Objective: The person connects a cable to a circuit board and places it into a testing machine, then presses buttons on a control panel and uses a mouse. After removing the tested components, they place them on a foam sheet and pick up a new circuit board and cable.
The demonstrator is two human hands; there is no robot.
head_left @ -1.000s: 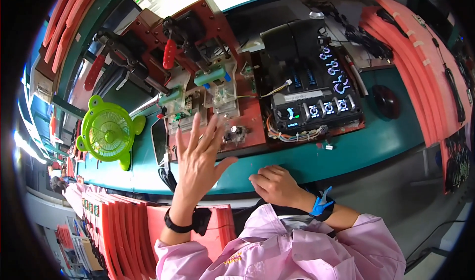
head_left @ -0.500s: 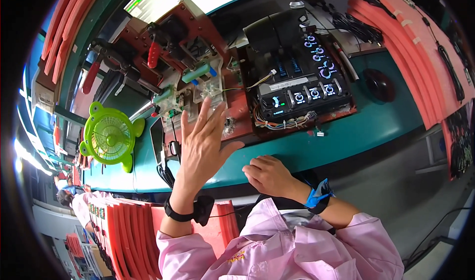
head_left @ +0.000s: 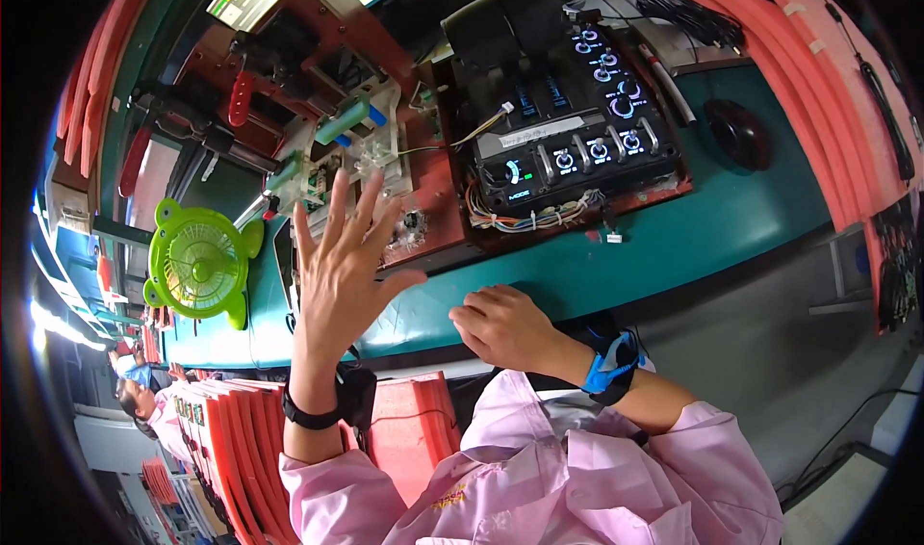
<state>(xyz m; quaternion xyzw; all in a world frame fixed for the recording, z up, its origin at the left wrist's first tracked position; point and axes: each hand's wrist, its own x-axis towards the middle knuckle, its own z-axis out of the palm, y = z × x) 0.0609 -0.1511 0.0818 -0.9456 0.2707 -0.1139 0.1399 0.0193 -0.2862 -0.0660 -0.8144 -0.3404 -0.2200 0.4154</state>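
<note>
Bench [head_left: 712, 242] was topped by fixture [head_left: 342, 124], panel [head_left: 568, 155]. Left hand [head_left: 339, 266] was held spread near fixture. Right hand [head_left: 507, 327] was curled near bench; grip couldn't be told.

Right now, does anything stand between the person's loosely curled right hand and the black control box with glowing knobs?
Nothing visible blocks the path over the teal tabletop, but a bundle of multicoloured wires runs along the near edge of the black control box, facing the right hand. A small white plug sits farther right.
</note>
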